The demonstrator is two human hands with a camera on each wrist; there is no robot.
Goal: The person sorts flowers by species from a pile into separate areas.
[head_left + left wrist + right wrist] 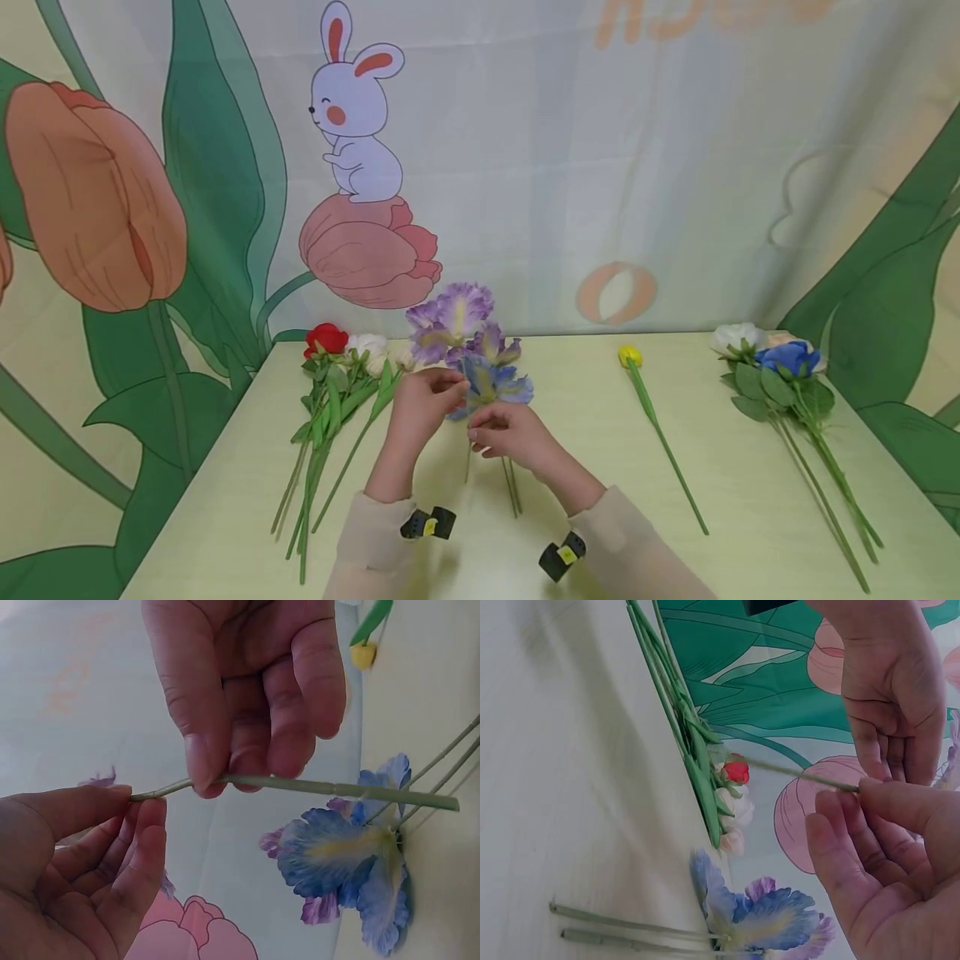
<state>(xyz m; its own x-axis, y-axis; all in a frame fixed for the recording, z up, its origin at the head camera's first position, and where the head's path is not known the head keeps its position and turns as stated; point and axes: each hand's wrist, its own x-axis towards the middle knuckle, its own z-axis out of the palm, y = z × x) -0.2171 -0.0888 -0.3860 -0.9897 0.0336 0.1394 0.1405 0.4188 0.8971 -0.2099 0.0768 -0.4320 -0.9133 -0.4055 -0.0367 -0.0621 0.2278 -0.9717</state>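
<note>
Holds one thin green stem (337, 787) in the air with both bare hands, above the pale table (592, 500). With the left hand (423, 407), pinches it between thumb and fingertip, with the remaining fingers softly bent; with the right hand (513, 433), pinches the same stem nearer to its bare end, with thumb pressed to finger and the others loosely curled. In the head view, can see only a short lower piece of it, very faint. In the left wrist view, can follow it much better, slightly bent between the hands, then lost behind the left fingers. Cannot tell its bloom for certain: just a bit of purple petal behind that hand. In the right wrist view, free end blurred. In the head view, just above the left hand, a large purple flower (453, 312), partly covering a second purple flower (491, 343); below them, a blue flower (495, 383), partly hidden by the hands. To the left, a red rose (326, 339) beside white flowers (367, 346), with overlapping stems, hard to count. To the right, a lone yellow tulip (630, 357), and farther, a blue rose (789, 358), almost covering a peach flower (780, 337). Sleeves (633, 537) cut off at the bottom edge.
</note>
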